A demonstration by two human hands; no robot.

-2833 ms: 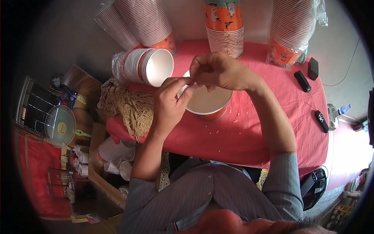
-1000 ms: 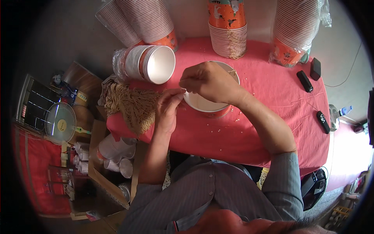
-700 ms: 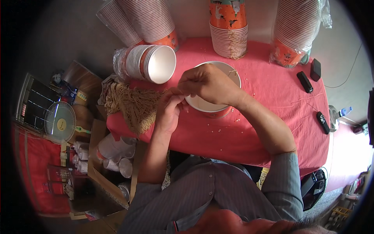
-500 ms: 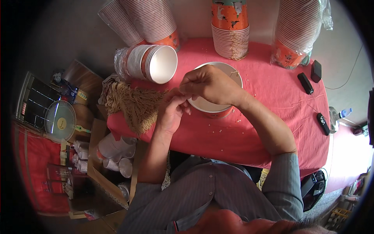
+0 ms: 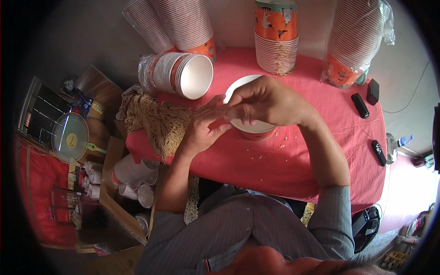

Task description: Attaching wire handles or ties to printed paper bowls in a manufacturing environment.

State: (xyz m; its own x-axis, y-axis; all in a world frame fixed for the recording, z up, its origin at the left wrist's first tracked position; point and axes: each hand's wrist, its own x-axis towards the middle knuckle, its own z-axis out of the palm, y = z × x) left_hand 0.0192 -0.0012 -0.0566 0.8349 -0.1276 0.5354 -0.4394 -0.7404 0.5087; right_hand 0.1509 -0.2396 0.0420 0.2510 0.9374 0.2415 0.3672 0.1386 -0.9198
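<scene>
Over a white-lined paper bucket (image 5: 258,136) with an orange outside, my two hands meet. Curled with its thumb against the fingers, my right hand (image 5: 277,104) closes on something too small to make out. My left hand (image 5: 207,129) reaches in from the left, its fingertips pressed together beside the right fingers; whatever lies between them is hidden. Both hands cover much of the bucket's opening. Left of my left hand, a thick bundle of tan cords (image 5: 160,123) drapes over the table edge.
The red-covered table (image 5: 321,91) carries small white bits (image 5: 281,146), a bucket stack lying sideways (image 5: 197,77), and upright stacks (image 5: 277,52) behind, one bagged (image 5: 350,46). Black devices (image 5: 360,105) lie at right. An open cardboard box (image 5: 112,183) stands lower left.
My right hand has shifted slightly right and down, uncovering more of the bucket's left rim. My left fingers now stretch further toward it. The whole view has shifted a little.
</scene>
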